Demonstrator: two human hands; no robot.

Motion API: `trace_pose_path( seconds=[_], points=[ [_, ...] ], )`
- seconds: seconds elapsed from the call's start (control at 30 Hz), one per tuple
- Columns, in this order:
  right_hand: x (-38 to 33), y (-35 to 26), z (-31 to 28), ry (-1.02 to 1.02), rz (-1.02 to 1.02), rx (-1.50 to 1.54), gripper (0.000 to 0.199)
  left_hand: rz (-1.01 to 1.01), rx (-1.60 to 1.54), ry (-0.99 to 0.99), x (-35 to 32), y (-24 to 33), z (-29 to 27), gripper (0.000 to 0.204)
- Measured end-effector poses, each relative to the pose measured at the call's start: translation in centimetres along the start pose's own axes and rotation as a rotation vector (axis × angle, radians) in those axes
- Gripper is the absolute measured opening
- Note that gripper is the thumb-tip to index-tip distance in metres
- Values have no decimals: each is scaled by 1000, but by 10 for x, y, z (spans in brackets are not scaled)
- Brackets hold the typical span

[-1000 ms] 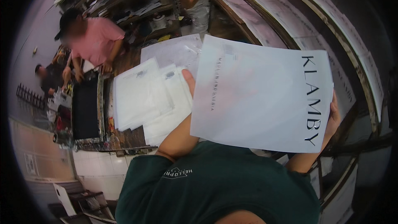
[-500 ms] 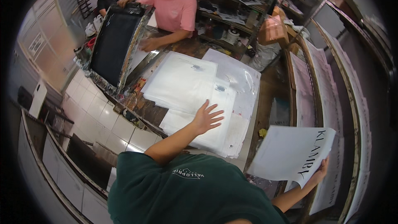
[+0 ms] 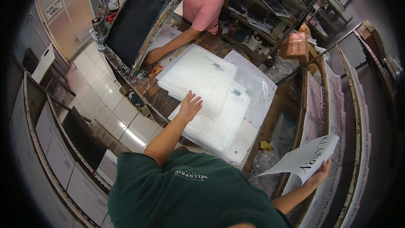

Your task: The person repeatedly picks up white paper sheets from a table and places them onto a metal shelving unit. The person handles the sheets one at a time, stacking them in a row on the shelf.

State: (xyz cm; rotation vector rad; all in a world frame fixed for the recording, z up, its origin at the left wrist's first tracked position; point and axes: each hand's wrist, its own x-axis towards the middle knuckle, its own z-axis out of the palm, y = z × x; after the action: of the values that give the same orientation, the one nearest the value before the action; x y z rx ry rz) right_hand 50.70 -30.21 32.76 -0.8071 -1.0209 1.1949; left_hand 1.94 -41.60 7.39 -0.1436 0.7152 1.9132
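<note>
White bag stacks [image 3: 202, 76], two of them, left hand [image 3: 190, 106] flat and splayed on one, right hand [image 3: 319, 174] pinching one printed sheet [image 3: 304, 160].

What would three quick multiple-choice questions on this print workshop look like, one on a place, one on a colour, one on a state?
1. Where does the left hand rest?
A. on the stack of translucent white plastic sheets
B. on the black-meshed printing screen
C. on the tiled floor

2. What colour is the shirt of the co-worker across the wooden worktable?
A. yellow
B. pink
C. white

3. How is the right hand occupied?
A. it hangs empty
B. its grip holds a single white printed sheet
C. it presses the stack

Answers: 1 A, its spread fingers lie flat on the stack; 2 B, the pink short-sleeved shirt shows plainly; 3 B, its fingers pinch the sheet's edge beside the drying rack.
</note>
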Motion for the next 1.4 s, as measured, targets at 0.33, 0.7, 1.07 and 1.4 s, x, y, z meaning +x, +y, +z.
trace_pose_path(
  seconds=[0.33, 0.7, 1.07, 1.4],
  points=[
    [-27, -10, -7, 112, 5, -29, 52, 224, -217, 124, 107, 35, -13, 76],
    [-68, -28, 5, 193, -43, -116, 57, 342, -203, 382, 181, 5, -13, 31],
    [-46, -25, -19, 330, 147, -729, 55, 27, 259, -173, 62, -98, 121, 41],
    [-266, -266, -59, 841, 130, -1415, 48, -412, 297, -524, -77, -178, 203, 45]
  ],
)
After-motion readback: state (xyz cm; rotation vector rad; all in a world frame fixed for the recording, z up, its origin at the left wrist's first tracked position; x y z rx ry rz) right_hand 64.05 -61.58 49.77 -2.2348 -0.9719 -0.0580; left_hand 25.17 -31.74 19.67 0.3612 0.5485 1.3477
